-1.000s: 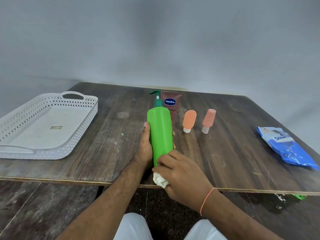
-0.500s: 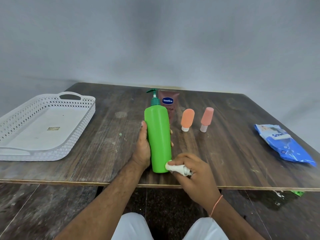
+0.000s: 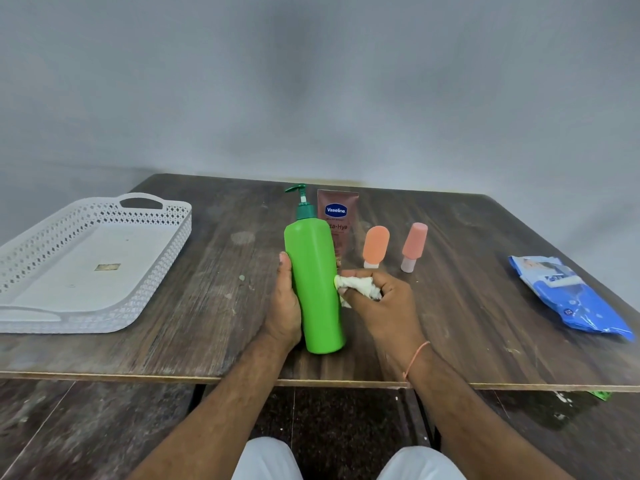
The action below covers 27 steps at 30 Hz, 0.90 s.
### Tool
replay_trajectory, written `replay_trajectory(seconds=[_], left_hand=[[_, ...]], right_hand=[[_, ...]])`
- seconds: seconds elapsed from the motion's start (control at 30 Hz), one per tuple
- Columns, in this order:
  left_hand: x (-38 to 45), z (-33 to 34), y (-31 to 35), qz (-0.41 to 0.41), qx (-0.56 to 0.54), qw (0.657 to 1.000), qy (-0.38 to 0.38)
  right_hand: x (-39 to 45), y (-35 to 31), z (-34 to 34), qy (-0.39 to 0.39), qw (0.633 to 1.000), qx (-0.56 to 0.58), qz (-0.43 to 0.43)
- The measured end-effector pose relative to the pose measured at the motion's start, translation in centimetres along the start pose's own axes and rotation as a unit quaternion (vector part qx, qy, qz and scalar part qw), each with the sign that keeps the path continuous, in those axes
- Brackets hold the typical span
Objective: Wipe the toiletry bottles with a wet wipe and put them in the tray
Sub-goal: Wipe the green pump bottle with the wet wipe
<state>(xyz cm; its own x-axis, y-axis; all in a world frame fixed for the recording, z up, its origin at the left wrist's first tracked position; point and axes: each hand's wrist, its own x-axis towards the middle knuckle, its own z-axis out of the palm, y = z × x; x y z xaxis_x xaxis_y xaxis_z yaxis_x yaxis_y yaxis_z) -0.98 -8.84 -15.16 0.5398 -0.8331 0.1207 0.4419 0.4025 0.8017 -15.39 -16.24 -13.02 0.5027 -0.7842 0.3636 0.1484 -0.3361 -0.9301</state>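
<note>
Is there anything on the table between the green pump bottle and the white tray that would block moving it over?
Nothing visible. The green pump bottle, held by the left hand, has only bare table between it and the white tray. The other toiletries stand behind and to its right.

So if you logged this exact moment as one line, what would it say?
step: wiping | left hand: steadies green pump bottle | right hand: presses wet wipe to its side | tray: empty
</note>
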Motion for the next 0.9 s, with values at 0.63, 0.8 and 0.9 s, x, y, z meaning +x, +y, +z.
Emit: replay_trajectory(seconds=[0.63,0.8,0.9], left_hand=[[-1.2,0.9,0.7,0.043,0.055,0.996,-0.056],[-1.6,1.5,0.6,0.074,0.115,0.989,-0.049],[-1.9,1.9,1.2,0.139,0.175,0.973,-0.061]], right_hand=[[6.5,-7.9,3.2,0.011,0.986,-0.127,-0.109],[5.2,-8.8,1.6,-0.005,0.987,-0.107,-0.116],[4.4,-9.0,0.4,-0.009,0.988,-0.11,-0.108]])
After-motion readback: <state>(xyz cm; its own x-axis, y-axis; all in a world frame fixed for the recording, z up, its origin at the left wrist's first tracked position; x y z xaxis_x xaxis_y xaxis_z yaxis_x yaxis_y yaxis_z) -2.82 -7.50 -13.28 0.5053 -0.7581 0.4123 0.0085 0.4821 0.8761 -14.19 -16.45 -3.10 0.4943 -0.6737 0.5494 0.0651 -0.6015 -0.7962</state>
